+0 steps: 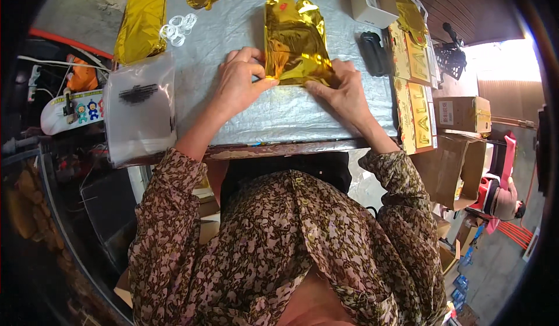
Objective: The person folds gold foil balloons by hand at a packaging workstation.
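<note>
A folded packet of shiny gold foil, apparently a flat foil balloon (296, 40), lies on the silvery cloth-covered table (224, 122) in front of me. At its near left corner, my left hand (241, 80) pinches the edge between thumb and fingers. My right hand (345, 92) grips the near right corner, thumb on top and fingers curled at the side. Creases run across the foil, and its far end has uneven folded lobes. What lies inside the folds is hidden.
Left of the foil are white ribbon coils (178, 29), a stack of clear plastic bags (140, 125) and more gold foil (142, 20). To the right stand a white box (372, 14), a black object (373, 53) and packets with gold lettering (413, 113). Cardboard boxes (463, 113) and another person (503, 201) are beyond.
</note>
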